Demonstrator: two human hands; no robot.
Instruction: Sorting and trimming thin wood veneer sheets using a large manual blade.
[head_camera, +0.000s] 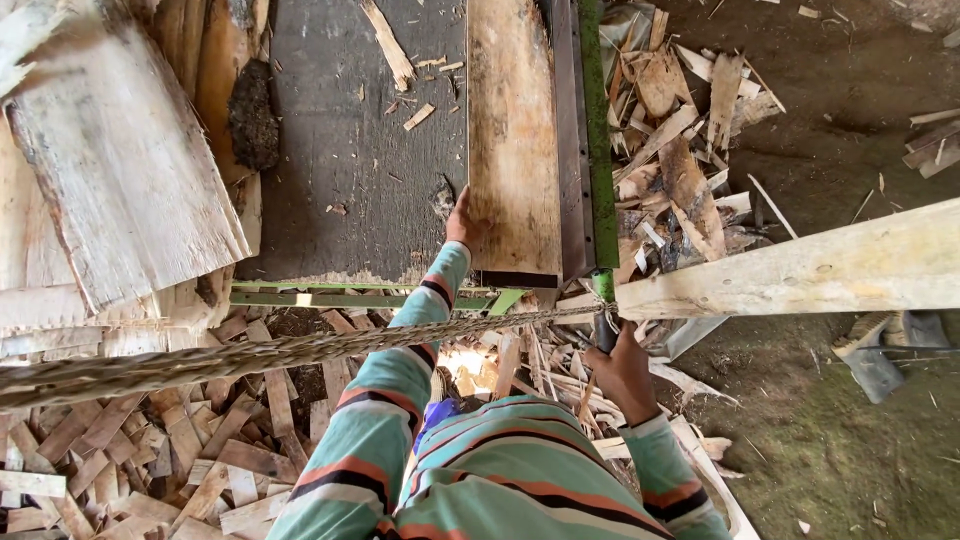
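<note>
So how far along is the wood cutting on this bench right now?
Done: a heap of cut wood scraps lies under the dark bench. In hand: the left hand steadies a plank against the green blade bar, and the right hand grips its handle. Left: most of that plank is uncut, and boards wait alongside.

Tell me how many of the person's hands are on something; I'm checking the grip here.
2. The left hand presses the left edge of the wooden board on the dark table. The right hand grips the dark handle below the green bar.
</note>
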